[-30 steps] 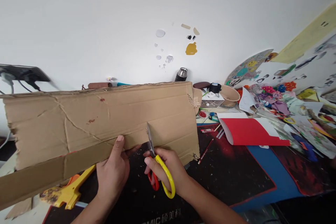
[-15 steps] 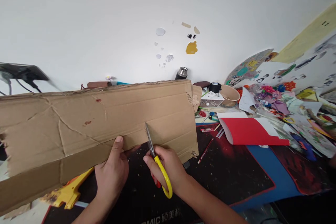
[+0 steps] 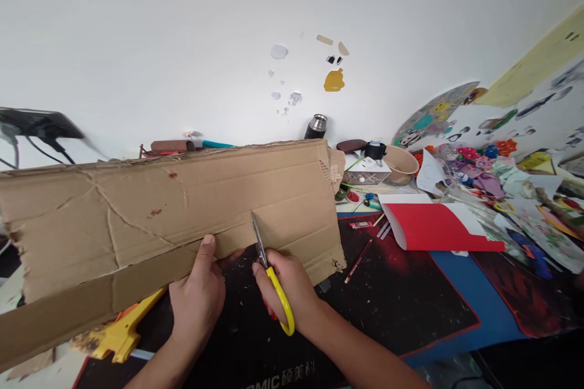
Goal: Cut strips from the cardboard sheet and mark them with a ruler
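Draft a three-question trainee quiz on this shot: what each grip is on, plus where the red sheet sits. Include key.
1. Multiple choice: As seen in the picture, where is the red sheet relative to the cardboard?
A) Left
B) Right
C) Directly above

2. True or false: The left grip is clear of the cardboard.

3. Fill the gap: The right grip holds the ____.

Key:
1. B, right.
2. False; its thumb lies against the cardboard.
3. Scissors.
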Tool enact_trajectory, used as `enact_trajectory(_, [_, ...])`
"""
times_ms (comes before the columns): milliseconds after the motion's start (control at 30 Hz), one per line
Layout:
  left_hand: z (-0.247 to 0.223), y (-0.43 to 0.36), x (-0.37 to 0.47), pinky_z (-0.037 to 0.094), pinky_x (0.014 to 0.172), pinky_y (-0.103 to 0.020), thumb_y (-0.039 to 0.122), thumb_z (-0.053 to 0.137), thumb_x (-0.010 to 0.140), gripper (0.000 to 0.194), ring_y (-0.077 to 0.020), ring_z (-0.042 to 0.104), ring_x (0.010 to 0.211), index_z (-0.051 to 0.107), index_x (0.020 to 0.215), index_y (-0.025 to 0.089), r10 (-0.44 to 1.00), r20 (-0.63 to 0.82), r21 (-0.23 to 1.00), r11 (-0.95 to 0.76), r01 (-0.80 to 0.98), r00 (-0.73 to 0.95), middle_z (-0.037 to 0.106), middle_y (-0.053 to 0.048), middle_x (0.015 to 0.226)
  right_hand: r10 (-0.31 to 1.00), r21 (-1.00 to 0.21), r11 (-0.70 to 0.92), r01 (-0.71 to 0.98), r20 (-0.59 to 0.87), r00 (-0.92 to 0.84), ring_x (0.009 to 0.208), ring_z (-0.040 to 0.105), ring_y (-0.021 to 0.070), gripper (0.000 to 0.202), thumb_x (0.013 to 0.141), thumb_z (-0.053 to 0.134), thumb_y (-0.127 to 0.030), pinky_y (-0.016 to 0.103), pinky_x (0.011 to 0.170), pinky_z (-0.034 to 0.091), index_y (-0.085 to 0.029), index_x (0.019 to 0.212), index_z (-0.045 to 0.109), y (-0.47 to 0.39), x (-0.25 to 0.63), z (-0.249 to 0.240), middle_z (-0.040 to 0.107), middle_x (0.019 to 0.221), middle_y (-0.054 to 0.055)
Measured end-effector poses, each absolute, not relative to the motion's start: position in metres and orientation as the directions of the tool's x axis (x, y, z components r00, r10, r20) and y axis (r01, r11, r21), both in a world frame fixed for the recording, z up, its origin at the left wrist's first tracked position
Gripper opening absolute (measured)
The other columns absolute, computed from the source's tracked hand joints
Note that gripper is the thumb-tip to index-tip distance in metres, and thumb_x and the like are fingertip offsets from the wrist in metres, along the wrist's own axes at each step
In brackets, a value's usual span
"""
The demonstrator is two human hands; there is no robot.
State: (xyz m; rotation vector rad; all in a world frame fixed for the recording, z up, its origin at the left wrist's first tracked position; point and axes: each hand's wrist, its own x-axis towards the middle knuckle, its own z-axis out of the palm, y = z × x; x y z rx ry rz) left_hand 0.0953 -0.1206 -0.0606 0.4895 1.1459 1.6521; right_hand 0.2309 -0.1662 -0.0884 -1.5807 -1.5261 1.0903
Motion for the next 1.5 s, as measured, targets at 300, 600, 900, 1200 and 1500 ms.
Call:
enact_trajectory(300, [-0.076, -0.106, 0.094, 0.068, 0.094, -0.044, 0.032, 0.094, 0.074, 0.049, -0.0241, 0.075, 0.107, 0.076, 0.12, 0.027, 0.892, -0.168, 0.872, -0.065, -0.486, -0.42, 0.076, -0.005, 0.131, 1.0, -0.843, -0.015, 0.537, -0.022, -0.007, 0.062, 0.058, 0.0151, 0.021, 0.1, 0.059, -0.026, 0.025, 0.06, 0.039, -0.023, 0.079, 0.055, -0.154, 0.227, -0.101, 0.061, 0.067, -0.001])
enact_trajectory(600, [-0.083, -0.101, 0.092, 0.069, 0.087, -0.038, 0.031, 0.089, 0.08, 0.044, -0.02, 0.074, 0.098, 0.077, 0.122, 0.027, 0.89, -0.248, 0.859, 0.02, -0.512, -0.381, 0.077, -0.003, 0.126, 0.999, -0.874, -0.047, 0.483, -0.049, 0.008, 0.063, 0.059, 0.0179, 0.022, 0.1, 0.055, -0.031, 0.028, 0.062, 0.041, -0.024, 0.079, 0.054, -0.152, 0.224, -0.114, 0.063, 0.069, 0.001])
enact_trajectory(900, [-0.081, -0.1, 0.092, 0.069, 0.083, -0.034, 0.027, 0.09, 0.078, 0.044, -0.0177, 0.074, 0.091, 0.077, 0.121, 0.026, 0.889, -0.266, 0.842, 0.026, -0.539, -0.372, 0.078, -0.003, 0.123, 0.999, -0.882, -0.041, 0.47, -0.025, 0.039, 0.063, 0.056, 0.0174, 0.023, 0.1, 0.056, -0.032, 0.028, 0.062, 0.041, -0.024, 0.078, 0.053, -0.154, 0.224, -0.125, 0.06, 0.068, 0.0])
enact_trajectory(1200, [-0.084, -0.096, 0.081, 0.072, 0.067, -0.036, 0.025, 0.096, 0.071, 0.042, -0.0228, 0.079, 0.08, 0.078, 0.108, 0.017, 0.923, -0.353, 0.757, 0.186, -0.626, -0.153, 0.081, -0.007, 0.104, 0.996, -0.916, -0.077, 0.393, -0.052, 0.074, 0.057, 0.053, 0.0145, 0.029, 0.1, 0.055, -0.039, 0.026, 0.057, 0.038, -0.024, 0.075, 0.051, -0.154, 0.222, -0.121, 0.054, 0.062, -0.002])
enact_trajectory(1500, [-0.075, -0.106, 0.08, 0.072, 0.076, -0.038, 0.027, 0.102, 0.064, 0.061, -0.0241, 0.079, 0.087, 0.075, 0.119, 0.017, 0.953, -0.265, 0.781, 0.125, -0.612, -0.144, 0.081, -0.008, 0.11, 0.99, -0.959, -0.138, 0.246, -0.143, -0.002, 0.038, 0.049, 0.0118, 0.029, 0.102, 0.056, -0.047, 0.021, 0.042, 0.035, -0.024, 0.084, 0.054, -0.161, 0.222, -0.122, 0.047, 0.049, -0.009])
